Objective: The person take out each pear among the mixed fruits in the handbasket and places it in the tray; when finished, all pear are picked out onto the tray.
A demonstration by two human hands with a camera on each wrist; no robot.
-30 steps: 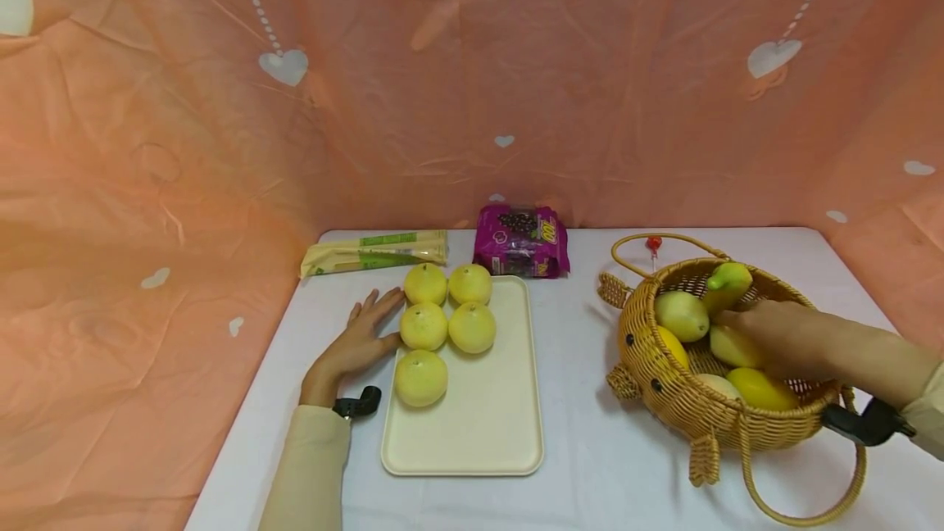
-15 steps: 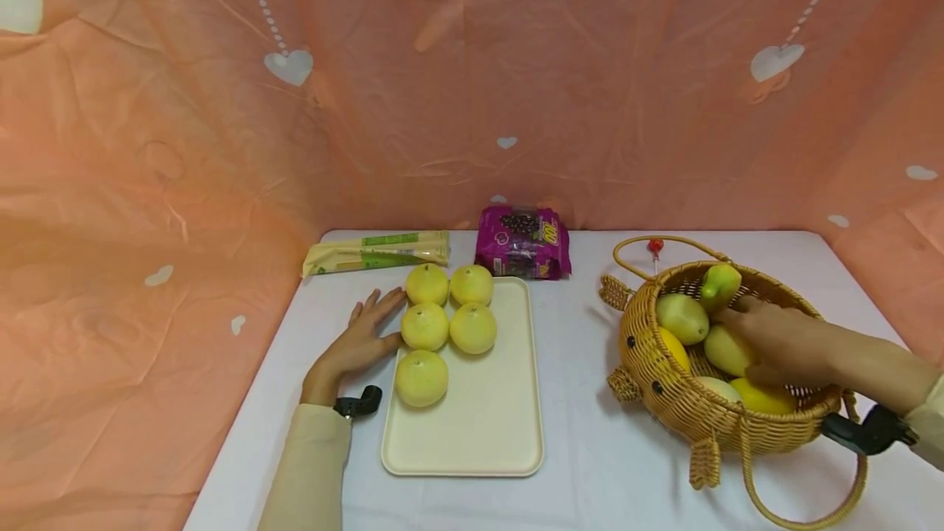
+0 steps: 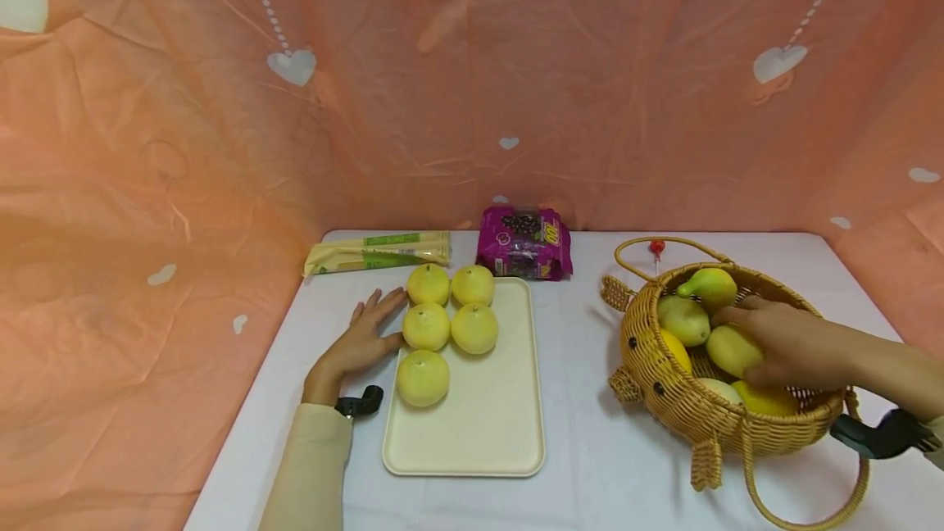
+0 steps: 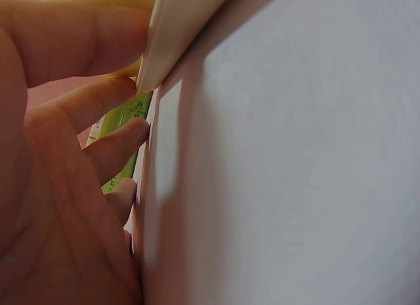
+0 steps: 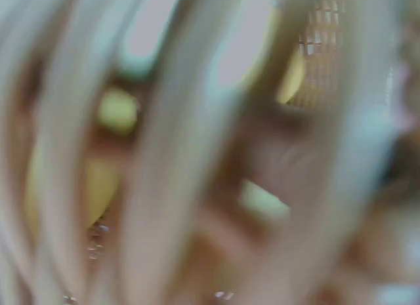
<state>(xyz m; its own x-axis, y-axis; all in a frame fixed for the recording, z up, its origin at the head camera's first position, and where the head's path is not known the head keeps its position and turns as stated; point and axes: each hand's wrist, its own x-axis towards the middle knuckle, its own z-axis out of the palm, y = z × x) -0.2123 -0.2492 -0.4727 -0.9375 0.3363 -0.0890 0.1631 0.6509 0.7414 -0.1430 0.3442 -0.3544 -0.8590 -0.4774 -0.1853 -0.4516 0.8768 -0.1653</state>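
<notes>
My left hand (image 3: 360,342) rests at the left side of the cream tray (image 3: 490,424), fingers spread. In the left wrist view its fingertips lie right at the tray's rim (image 4: 161,49). Several round yellow grapefruits (image 3: 423,378) stand in two columns on the tray. My right hand (image 3: 792,342) reaches into a wicker basket (image 3: 686,400), thumb and fingers around a pale green oval fruit (image 3: 734,351). Around it lie a green pear-shaped fruit (image 3: 711,287), another greenish oval fruit (image 3: 683,320) and yellow fruits (image 3: 767,398). The right wrist view looks blurrily through the basket's weave.
Behind the tray lie a purple snack pack (image 3: 524,242) and a long beige and green packet (image 3: 379,252). A red lollipop (image 3: 656,247) lies behind the basket. The basket's handle (image 3: 811,524) loops over the front of the white table (image 3: 590,482).
In the basket, the green pear-shaped fruit has tipped over leftward, its neck now pointing left. My right hand has drawn back slightly to the pale green oval fruit. My left hand has stayed put.
</notes>
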